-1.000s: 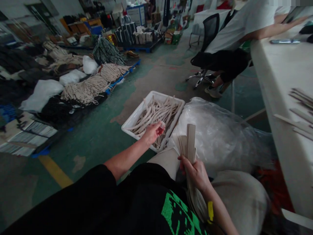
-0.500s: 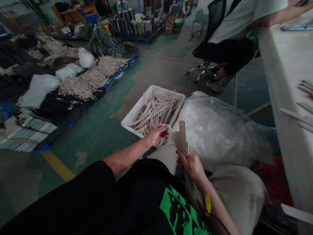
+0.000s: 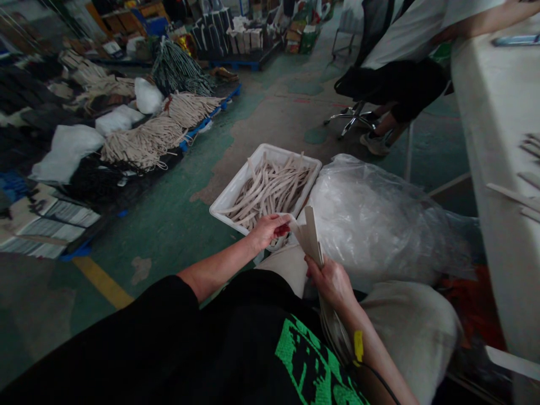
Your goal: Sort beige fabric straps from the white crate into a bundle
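Observation:
My right hand [image 3: 331, 281] is closed round a bundle of flat beige straps [image 3: 311, 239], whose upper ends stick up above the fist. The lower lengths hang down along my forearm across my lap. My left hand [image 3: 272, 229] pinches the end of one strap, drawn out to the left of the bundle. Just beyond both hands stands a white plastic crate [image 3: 223, 209], heaped with loose beige straps [image 3: 270, 183].
A big clear plastic bag [image 3: 371, 219] lies right of the crate. Along the right runs a white table [image 3: 485, 112] with strips on it; a person [image 3: 405, 73] sits there on a wheeled chair. Pallets with bundled straps [image 3: 143, 140] stand on the left.
The upper ends of the strap bundle have tilted slightly left and closed together. Both hands keep their hold in nearly the same places.

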Tool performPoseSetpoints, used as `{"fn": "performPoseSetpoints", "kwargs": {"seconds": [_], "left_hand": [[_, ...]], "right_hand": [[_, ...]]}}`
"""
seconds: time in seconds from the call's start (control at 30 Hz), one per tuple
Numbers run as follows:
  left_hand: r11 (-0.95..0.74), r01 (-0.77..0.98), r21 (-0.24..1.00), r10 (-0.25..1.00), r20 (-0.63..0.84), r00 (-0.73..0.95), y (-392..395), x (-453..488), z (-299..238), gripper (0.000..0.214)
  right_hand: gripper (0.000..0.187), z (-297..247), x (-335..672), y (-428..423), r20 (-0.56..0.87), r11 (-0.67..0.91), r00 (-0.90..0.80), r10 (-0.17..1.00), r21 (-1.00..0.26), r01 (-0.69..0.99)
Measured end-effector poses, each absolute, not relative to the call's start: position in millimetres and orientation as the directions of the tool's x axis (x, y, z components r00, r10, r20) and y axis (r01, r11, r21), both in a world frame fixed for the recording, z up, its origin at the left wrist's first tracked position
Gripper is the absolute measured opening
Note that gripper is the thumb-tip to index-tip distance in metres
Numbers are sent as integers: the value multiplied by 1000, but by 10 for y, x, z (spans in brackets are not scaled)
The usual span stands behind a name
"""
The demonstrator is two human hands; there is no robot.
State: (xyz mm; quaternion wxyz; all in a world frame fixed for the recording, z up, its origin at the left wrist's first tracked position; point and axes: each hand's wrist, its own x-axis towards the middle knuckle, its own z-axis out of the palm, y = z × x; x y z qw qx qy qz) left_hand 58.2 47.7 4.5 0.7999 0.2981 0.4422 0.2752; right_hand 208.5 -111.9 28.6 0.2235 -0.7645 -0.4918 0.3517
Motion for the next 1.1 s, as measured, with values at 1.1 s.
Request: {"fn": "performPoseSetpoints", "kwargs": {"seconds": [1.1], "left_hand": [[749, -76, 658, 614, -647, 452, -25, 266, -112, 55]], "right_hand": [[45, 462, 2108, -1219, -600, -605, 104, 793, -758, 244]]}}
